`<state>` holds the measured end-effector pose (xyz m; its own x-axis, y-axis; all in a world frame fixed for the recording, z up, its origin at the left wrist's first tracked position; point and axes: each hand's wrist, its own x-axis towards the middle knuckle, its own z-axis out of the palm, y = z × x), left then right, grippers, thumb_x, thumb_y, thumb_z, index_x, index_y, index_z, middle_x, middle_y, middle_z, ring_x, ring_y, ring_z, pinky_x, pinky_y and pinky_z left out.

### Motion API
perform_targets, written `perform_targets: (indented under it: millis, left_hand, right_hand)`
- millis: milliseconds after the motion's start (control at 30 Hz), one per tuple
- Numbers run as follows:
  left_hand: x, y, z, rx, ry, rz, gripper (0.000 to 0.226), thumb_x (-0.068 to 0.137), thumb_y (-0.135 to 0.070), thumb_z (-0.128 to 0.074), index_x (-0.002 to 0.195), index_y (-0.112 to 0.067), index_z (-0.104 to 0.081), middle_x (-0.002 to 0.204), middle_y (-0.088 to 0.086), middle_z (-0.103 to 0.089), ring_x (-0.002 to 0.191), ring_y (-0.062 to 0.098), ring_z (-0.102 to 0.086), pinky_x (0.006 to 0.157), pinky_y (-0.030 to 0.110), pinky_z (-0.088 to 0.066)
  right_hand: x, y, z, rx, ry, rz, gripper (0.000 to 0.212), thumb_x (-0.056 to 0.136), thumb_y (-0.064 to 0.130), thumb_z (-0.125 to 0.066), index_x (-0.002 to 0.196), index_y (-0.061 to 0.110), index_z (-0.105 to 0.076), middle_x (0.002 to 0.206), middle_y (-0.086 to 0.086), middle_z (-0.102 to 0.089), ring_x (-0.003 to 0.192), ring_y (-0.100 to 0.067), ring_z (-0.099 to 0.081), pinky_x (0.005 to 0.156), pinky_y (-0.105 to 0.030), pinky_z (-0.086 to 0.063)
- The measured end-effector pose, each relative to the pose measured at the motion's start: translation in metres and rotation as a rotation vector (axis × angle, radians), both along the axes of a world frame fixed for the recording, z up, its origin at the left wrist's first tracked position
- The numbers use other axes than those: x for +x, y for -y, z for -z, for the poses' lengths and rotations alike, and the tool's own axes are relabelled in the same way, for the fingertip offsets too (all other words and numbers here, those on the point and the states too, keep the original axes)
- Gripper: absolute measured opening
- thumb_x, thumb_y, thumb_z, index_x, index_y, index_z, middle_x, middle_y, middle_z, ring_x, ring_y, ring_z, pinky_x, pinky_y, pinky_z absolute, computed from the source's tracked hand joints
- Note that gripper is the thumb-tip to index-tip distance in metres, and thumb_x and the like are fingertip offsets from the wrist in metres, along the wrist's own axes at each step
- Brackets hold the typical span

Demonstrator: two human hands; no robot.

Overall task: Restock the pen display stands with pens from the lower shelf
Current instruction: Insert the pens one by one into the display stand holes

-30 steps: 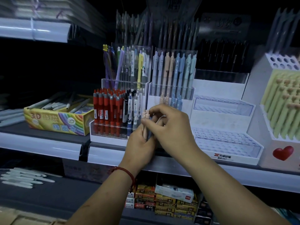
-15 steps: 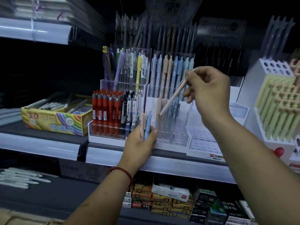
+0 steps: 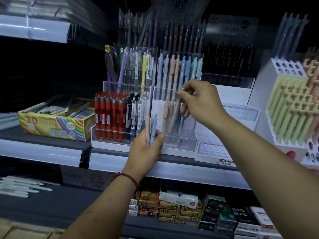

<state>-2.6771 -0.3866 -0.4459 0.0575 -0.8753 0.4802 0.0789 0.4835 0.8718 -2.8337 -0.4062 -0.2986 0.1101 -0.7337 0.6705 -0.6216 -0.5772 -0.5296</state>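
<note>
Head view: both hands are working at the clear display stand [image 3: 179, 144] on the shelf [image 3: 172, 171].
Right hand [image 3: 202, 100] is pinching a tilted beige pen [image 3: 175, 114] by its top, tip inside the stand's lower tier; left hand [image 3: 146, 147] is gripping a bunch of beige and blue pens [image 3: 151, 125] upright, just beside the stand's front-left corner.

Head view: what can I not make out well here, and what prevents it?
All head view.
Tip of the beige pen in the right hand: blurred behind the clear stand wall; seated or not, unclear.
The pastel pens in the left hand: fingers cover the lower halves; count unsure.
The black pens at the back: too dark.
The top-shelf goods: motion-blurred.
</note>
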Motion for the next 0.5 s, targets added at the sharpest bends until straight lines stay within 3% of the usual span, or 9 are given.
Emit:
perform_targets:
  millis: [133,333,400,500]
  left_hand:
    - [-0.001,0.001,0.0,-0.003,-0.005,-0.002,0.018,0.104,-0.019,-0.061,0.089,-0.013,-0.052,0.058,-0.004,-0.049,0.044,0.011,-0.039,0.043,0.025,-0.035]
    - [-0.001,0.002,0.001,-0.004,-0.027,0.017,0.018,0.104,-0.018,-0.061,0.089,-0.015,-0.052,0.057,-0.004,-0.048,0.043,0.011,-0.038,0.043,0.024,-0.033]
    - [-0.002,0.002,0.001,-0.003,-0.027,0.02,0.018,0.104,-0.018,-0.061,0.089,-0.015,-0.052,0.057,-0.005,-0.048,0.044,0.011,-0.038,0.043,0.023,-0.033]
    - [-0.001,0.002,0.001,0.003,-0.02,0.015,0.018,0.104,-0.019,-0.061,0.088,-0.016,-0.052,0.057,-0.005,-0.049,0.044,0.011,-0.038,0.043,0.024,-0.033]
  right_hand:
    - [0.007,0.0,-0.002,0.133,-0.154,-0.025,0.022,0.102,0.011,-0.061,0.092,-0.009,-0.063,0.061,-0.022,-0.067,0.047,-0.024,-0.069,0.049,-0.031,-0.058]
    - [0.021,0.007,0.004,0.135,-0.297,0.035,0.028,0.103,0.015,-0.06,0.088,-0.008,-0.065,0.056,-0.015,-0.07,0.044,-0.014,-0.068,0.051,-0.011,-0.051]
    - [0.023,0.01,0.008,0.167,-0.312,0.052,0.029,0.104,0.017,-0.057,0.091,-0.008,-0.065,0.057,-0.016,-0.07,0.043,-0.013,-0.068,0.058,-0.013,-0.055]
    - [0.022,0.007,0.013,0.17,-0.312,0.055,0.023,0.104,0.012,-0.056,0.101,-0.01,-0.063,0.06,-0.017,-0.071,0.039,-0.01,-0.064,0.05,-0.013,-0.052]
